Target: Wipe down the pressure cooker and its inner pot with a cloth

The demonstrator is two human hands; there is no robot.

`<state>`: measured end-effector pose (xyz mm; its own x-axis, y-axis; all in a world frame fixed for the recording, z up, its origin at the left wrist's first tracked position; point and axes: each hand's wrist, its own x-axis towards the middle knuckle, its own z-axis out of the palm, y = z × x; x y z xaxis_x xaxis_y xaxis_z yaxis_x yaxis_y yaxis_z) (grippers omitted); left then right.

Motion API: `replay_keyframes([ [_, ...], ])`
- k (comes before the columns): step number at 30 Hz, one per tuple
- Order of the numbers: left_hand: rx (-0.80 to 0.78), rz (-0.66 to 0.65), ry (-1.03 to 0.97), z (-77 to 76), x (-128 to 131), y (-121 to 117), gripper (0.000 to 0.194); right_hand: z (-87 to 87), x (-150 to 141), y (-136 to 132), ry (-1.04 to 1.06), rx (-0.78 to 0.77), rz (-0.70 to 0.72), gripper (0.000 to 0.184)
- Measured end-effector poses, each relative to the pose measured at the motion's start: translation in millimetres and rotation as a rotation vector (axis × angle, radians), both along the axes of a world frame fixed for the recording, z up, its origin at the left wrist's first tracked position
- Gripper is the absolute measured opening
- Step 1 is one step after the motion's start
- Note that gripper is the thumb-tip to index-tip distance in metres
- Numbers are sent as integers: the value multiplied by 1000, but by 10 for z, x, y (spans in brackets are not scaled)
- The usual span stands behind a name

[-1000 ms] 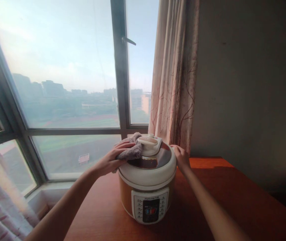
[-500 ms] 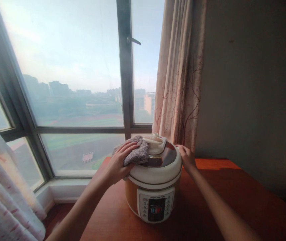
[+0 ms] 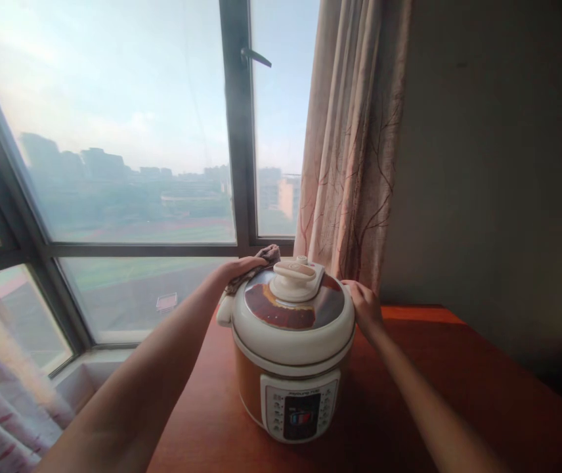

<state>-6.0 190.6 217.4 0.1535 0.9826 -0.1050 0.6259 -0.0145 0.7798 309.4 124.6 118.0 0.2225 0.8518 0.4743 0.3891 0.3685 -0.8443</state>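
A white and brown electric pressure cooker (image 3: 291,348) stands upright on the wooden table, its lid closed and its button panel facing me. My left hand (image 3: 239,268) is at the far left of the lid rim, pressing a grey-brown cloth (image 3: 267,254) against it. Part of that cloth is hidden behind the hand. On the lid's opposite side, my right hand (image 3: 364,303) grips the cooker's right edge, where the side handle would be covered by the fingers. The cream lid knob (image 3: 295,277) sits between both hands, touched by neither.
The reddish wooden table (image 3: 423,381) extends to the right and front of the cooker. Behind it are a large window (image 3: 138,164) and a patterned curtain (image 3: 354,144). Another curtain (image 3: 5,401) hangs at the lower left.
My left hand has moved with the cloth from the lid's front left to its far left rim, uncovering the shiny lid top. My right hand stays at the cooker's right edge.
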Motion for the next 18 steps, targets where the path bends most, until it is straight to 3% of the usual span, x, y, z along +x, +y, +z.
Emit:
replay_keyframes([
  [4, -50, -94, 63, 139, 249, 193, 30, 10, -8, -5, 7, 5, -2, 53],
  [10, 2, -196, 79, 332, 542, 356, 30, 32, -12, -29, 6, -8, -13, 55],
  [14, 31, -216, 17, 291, 503, 294, 29, 33, -10, -33, 0, -15, -15, 55],
  [18, 22, -155, -16, 150, 266, 136, 30, 25, -9, -28, 6, -16, -7, 54],
])
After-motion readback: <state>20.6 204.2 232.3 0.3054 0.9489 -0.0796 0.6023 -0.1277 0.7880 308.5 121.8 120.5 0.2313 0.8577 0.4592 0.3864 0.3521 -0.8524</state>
